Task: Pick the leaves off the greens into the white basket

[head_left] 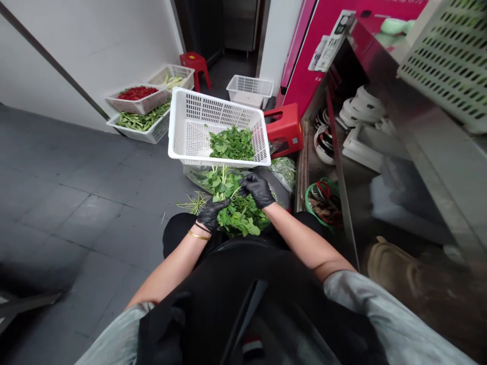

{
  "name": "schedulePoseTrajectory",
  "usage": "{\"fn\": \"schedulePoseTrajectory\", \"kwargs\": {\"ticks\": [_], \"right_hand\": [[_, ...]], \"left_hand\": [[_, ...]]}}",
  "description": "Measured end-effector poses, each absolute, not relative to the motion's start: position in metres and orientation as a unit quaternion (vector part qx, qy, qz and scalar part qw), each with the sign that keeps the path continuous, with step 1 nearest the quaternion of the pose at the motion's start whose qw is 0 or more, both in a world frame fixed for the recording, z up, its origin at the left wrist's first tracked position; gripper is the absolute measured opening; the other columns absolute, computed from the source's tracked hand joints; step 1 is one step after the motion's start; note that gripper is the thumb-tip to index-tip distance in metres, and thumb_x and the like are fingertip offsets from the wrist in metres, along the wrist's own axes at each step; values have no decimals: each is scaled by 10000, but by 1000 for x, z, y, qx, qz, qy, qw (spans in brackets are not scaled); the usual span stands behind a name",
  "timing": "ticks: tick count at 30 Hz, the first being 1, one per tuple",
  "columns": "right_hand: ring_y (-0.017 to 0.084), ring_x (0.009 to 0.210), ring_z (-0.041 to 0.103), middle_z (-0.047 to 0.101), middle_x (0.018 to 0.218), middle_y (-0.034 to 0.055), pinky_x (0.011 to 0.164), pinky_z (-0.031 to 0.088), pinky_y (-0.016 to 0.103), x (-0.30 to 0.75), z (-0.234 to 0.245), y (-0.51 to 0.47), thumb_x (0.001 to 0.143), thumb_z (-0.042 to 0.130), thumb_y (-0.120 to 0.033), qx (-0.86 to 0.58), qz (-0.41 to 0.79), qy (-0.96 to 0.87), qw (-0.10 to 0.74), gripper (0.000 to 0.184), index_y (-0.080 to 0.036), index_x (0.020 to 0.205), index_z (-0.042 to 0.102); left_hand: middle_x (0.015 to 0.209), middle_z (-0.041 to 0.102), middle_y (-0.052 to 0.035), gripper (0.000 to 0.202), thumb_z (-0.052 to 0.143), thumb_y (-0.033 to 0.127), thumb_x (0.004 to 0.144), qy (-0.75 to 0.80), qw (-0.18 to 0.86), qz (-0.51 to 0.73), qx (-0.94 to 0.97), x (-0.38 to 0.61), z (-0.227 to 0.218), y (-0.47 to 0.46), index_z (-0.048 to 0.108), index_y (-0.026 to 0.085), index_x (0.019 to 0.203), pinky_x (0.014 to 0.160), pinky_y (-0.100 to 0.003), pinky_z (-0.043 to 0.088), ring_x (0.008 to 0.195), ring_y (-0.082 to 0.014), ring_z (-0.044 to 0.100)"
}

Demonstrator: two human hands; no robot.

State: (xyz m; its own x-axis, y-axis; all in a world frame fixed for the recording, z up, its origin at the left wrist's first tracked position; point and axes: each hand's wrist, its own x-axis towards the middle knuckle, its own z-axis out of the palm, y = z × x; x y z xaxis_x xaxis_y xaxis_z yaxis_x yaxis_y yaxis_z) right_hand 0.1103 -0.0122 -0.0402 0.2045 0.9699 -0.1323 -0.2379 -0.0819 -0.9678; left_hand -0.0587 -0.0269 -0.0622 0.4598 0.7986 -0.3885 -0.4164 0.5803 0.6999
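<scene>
Black gloves cover both of my hands. My left hand (213, 213) is closed round a bunch of leafy greens (222, 183), whose pale stems point away from me. Close by on the right, my right hand (257, 188) pinches a thin green stem (236, 191) at the edge of that bunch. Below both hands lies a heap of loose leafy greens (245, 215), partly in a clear plastic bag (196, 175). Just beyond stands a white perforated basket (190, 126) with picked leaves (232, 143) in its right half.
Discarded stems (193, 203) lie on the floor at left. A red stool (287, 131) is behind the basket's right side. Baskets with red chillies (137, 93) and green beans (140, 119) stand by the wall. A metal shelf (342, 187) with crockery borders the right.
</scene>
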Motion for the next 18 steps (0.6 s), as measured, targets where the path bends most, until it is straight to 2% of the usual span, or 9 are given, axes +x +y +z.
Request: {"fn": "schedulePoseTrajectory", "kwargs": {"ticks": [4, 9, 14, 18], "right_hand": [[88, 377, 522, 564, 463, -65, 395, 432, 201, 137, -32, -9, 602, 750, -433, -526, 491, -299, 627, 352, -196, 661, 497], [131, 412, 552, 601, 494, -36, 397, 440, 239, 118, -40, -29, 526, 806, -435, -500, 603, -404, 472, 392, -196, 679, 537], [63, 406, 454, 576, 537, -67, 398, 369, 201, 81, -64, -27, 506, 796, -442, -536, 549, -405, 497, 371, -182, 632, 564], [78, 404, 447, 543, 488, -60, 401, 356, 219, 89, -73, -20, 465, 792, -493, -558, 561, -392, 470, 413, -177, 589, 556]], "left_hand": [[797, 740, -91, 355, 827, 244, 560, 405, 781, 404, 250, -66, -70, -22, 724, 117, 875, 856, -442, 559, 862, -302, 701], [759, 735, -53, 304, 826, 261, 558, 404, 764, 457, 211, -60, -73, -18, 708, 152, 816, 871, -411, 555, 855, -272, 702], [796, 742, -44, 375, 847, 206, 500, 377, 772, 463, 217, -47, -78, -28, 706, 153, 843, 867, -423, 553, 839, -273, 704], [866, 745, -62, 439, 863, 223, 500, 401, 762, 452, 233, -50, -85, -33, 701, 153, 902, 879, -434, 545, 886, -280, 699]]}}
